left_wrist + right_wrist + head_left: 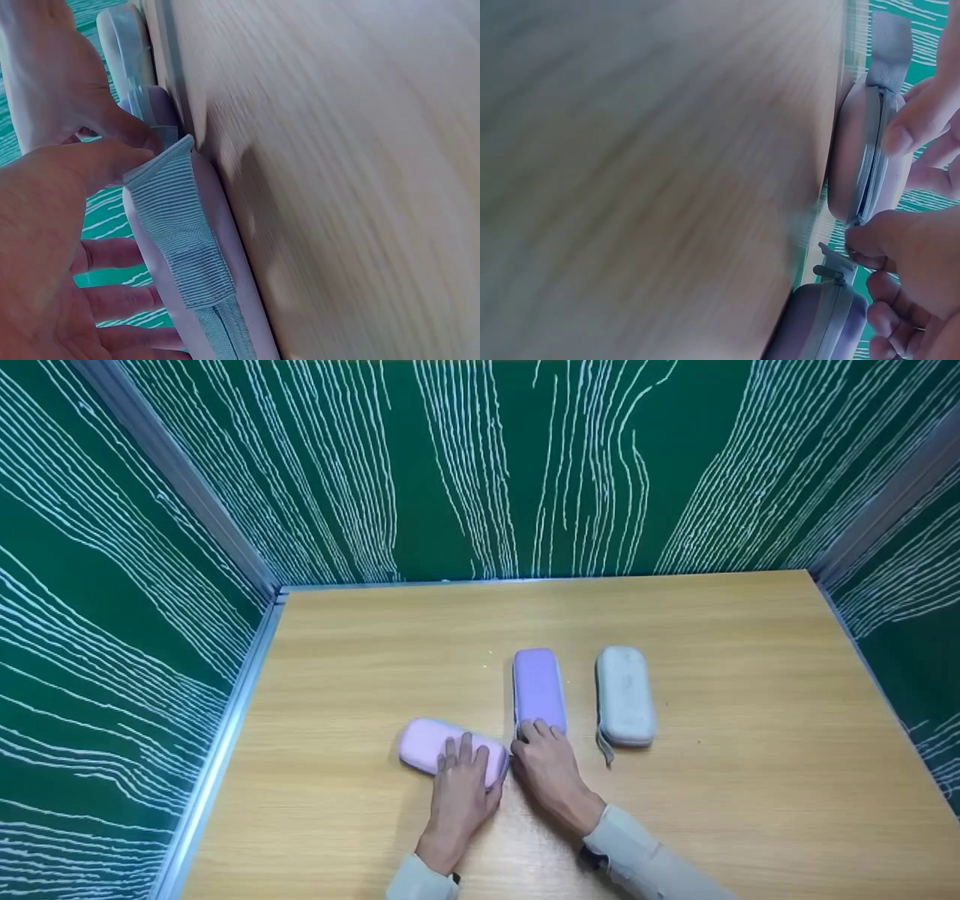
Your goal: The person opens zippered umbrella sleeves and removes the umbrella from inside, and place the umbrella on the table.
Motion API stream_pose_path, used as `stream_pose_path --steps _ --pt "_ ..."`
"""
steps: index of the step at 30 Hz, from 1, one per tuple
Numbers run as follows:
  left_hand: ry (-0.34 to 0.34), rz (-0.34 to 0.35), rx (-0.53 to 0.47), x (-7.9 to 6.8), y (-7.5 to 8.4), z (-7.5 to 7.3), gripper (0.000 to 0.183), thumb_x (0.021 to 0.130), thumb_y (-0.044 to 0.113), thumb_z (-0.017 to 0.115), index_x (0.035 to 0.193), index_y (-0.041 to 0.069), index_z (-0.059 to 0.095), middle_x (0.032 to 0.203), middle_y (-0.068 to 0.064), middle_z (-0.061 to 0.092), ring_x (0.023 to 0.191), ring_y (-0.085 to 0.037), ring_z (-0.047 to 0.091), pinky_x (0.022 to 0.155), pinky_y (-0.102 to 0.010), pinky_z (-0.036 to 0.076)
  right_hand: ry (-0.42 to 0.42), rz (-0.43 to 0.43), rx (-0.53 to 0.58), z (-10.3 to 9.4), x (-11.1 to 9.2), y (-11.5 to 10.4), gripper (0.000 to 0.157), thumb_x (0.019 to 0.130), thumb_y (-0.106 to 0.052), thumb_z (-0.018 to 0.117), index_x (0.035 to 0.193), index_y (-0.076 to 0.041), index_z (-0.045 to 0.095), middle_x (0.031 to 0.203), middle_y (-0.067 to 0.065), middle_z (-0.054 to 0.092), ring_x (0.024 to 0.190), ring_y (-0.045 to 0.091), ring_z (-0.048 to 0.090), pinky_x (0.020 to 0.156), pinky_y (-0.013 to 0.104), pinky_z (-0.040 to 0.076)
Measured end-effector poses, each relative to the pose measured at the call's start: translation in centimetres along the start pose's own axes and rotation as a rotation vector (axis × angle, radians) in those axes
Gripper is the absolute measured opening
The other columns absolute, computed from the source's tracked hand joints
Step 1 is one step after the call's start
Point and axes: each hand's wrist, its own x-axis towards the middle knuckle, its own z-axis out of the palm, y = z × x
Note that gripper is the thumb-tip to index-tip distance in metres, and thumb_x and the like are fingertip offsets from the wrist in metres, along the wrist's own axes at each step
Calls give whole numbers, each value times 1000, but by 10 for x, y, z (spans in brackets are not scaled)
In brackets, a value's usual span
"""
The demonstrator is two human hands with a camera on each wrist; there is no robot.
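A pink zippered case (433, 744) lies slanted on the table, and my left hand (461, 787) grips it, fingers over the top and thumb at its side. In the left wrist view that thumb sits at the free end of a ribbed grey fabric strap (176, 225) on this case. Standing lengthwise to its right is a purple zippered case (538, 682). My right hand (551, 769) is at its near end, fingers curled, thumb and forefinger pinching at its grey fabric tab (840, 262). A small zipper pull (827, 272) hangs beside that tab. The pinched fingertips are partly hidden.
To the right of the purple case lies a grey zippered case (627, 697), its strap (604, 746) trailing toward me. Green walls with white wavy lines (465, 472) enclose the wooden table (360, 660) behind and on both sides, along metal edging (225, 750).
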Motion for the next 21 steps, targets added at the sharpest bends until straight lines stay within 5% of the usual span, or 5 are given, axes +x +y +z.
stream_pose_path --steps 21 --pt "-5 47 72 -4 0 1 55 75 44 64 121 15 58 127 -15 49 114 -41 47 87 -50 45 -15 -40 1 0 2 4 5 73 -8 66 70 -11 69 81 3 49 75 25 46 60 35 38"
